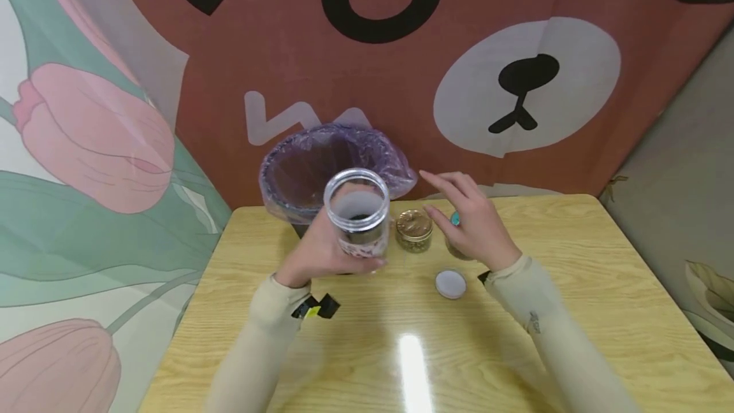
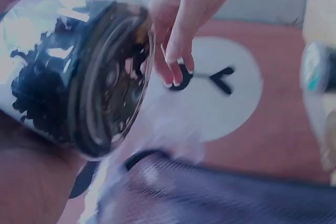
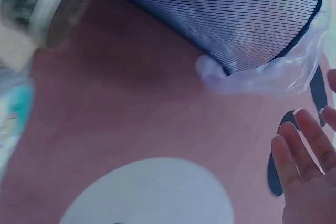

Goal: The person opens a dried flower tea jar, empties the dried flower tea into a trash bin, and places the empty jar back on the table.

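While the left hand (image 1: 321,250) grips a clear open jar (image 1: 358,218) tilted in front of the bag-lined bin (image 1: 298,174), the right hand (image 1: 473,225) hovers with fingers spread just right of the gold-lidded jar (image 1: 414,230), a white lid (image 1: 450,283) lying nearer the table's (image 1: 573,311) front edge.
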Action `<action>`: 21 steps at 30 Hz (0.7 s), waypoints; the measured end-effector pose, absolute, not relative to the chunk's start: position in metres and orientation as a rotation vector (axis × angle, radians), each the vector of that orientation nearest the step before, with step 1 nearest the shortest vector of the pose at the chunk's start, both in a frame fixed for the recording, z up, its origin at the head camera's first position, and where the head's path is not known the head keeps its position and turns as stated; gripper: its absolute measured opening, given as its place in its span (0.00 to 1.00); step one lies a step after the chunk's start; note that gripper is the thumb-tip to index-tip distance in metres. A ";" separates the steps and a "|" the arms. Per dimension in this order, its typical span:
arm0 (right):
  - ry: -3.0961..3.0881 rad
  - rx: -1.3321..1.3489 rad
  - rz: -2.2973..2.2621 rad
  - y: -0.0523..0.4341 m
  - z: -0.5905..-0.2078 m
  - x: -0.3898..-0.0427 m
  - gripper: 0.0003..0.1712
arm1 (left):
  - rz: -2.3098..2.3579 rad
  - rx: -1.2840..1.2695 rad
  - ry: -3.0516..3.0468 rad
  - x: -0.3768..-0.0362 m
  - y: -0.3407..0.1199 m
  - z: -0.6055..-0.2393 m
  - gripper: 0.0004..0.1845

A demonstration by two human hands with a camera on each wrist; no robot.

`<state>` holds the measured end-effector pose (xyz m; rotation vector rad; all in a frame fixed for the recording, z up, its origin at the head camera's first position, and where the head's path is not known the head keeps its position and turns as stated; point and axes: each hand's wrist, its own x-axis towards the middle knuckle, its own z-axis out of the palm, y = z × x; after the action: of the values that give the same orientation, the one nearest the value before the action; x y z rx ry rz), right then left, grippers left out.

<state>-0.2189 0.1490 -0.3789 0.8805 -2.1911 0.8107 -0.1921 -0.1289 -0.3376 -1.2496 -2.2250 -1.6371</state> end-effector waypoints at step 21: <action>-2.246 1.167 0.679 0.061 -0.367 -0.261 0.26 | -1.168 -0.393 -2.207 -0.253 -0.212 -0.299 0.43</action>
<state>-0.2609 0.0606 -0.3674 1.1670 -2.2464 0.6787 -0.2529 -0.2115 -0.2990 -0.3927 -2.2073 -1.1675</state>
